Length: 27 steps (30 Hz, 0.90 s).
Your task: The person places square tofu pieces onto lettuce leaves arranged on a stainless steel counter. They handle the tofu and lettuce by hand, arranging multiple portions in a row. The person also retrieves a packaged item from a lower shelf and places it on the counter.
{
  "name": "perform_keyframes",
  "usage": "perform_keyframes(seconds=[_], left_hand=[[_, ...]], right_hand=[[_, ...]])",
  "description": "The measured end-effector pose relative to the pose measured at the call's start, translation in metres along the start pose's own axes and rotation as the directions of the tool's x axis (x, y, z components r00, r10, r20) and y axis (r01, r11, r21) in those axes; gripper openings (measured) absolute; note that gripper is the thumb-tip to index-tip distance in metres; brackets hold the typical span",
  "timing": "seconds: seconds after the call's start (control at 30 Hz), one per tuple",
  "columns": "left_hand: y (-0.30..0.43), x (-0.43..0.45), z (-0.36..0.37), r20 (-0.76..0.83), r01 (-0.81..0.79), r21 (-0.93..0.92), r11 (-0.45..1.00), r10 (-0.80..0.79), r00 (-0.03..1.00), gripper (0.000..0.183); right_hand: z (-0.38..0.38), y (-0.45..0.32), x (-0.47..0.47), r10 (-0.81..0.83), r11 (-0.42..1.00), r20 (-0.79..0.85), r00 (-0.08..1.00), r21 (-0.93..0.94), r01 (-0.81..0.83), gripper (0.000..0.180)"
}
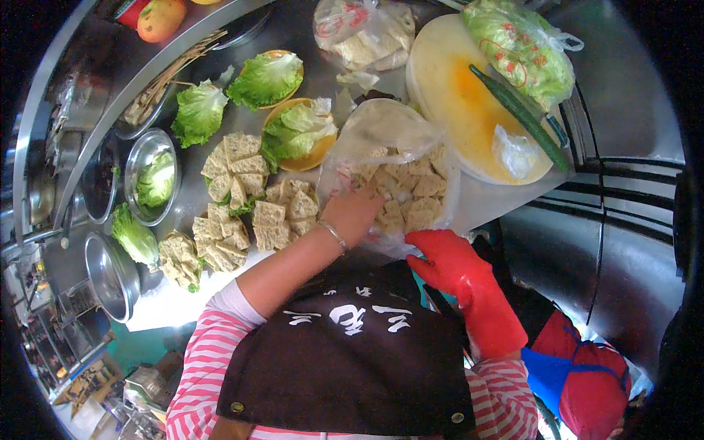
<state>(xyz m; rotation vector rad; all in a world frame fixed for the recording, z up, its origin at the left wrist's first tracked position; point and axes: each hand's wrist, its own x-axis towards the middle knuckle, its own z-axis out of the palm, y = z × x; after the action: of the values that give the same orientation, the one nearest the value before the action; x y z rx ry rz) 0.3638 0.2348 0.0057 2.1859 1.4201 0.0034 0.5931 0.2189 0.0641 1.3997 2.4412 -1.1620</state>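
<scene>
My bare left hand (355,213), with a silver bangle at the wrist, reaches into an open clear plastic bag (379,124). The bag holds many pale, porous tofu-like pieces (423,212), and my fingertips are partly hidden among them. A red rubber glove covers my right hand (454,261). Its fingers touch the bag's near right edge, but whether they grip the plastic is not clear. Left of the bag, similar pieces are heaped in several portions, such as one stack (286,212) and another stack (236,168), with lettuce showing under some.
Lettuce leaves lie on yellow plates (308,159) and in a clear bowl (155,179). A round cutting board (440,66) at right bears a cucumber (520,115) and bagged lettuce (528,49). Another filled bag (366,36) stands behind. An empty-looking bowl (113,275) sits left.
</scene>
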Motion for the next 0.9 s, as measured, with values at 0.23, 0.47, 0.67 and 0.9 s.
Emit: perform_keyframes(seconds=[0.23, 0.47, 0.67, 0.9], left_hand=[[-0.014, 0.008, 0.011, -0.338, -0.224, -0.127, 0.966, 0.170, 0.926, 0.043], [0.020, 0.060, 0.017, -0.363, -0.031, 0.019, 0.999, 0.036, 0.931, 0.033], [0.013, 0.081, 0.012, -0.384, -0.064, -0.018, 0.998, 0.052, 0.922, 0.033], [0.006, 0.063, 0.013, -0.336, -0.066, -0.045, 0.997, 0.047, 0.941, 0.025]], right_hand=[[0.003, 0.003, -0.003, 0.041, 0.999, -0.023, 0.999, 0.037, -0.040, 0.037], [0.001, -0.008, 0.004, 0.079, 0.996, 0.008, 0.997, 0.037, -0.079, 0.039], [0.008, -0.021, 0.001, 0.179, 0.979, -0.032, 0.983, 0.103, -0.174, 0.040], [0.010, -0.029, 0.002, 0.143, 0.983, -0.102, 0.985, 0.134, -0.129, 0.037]])
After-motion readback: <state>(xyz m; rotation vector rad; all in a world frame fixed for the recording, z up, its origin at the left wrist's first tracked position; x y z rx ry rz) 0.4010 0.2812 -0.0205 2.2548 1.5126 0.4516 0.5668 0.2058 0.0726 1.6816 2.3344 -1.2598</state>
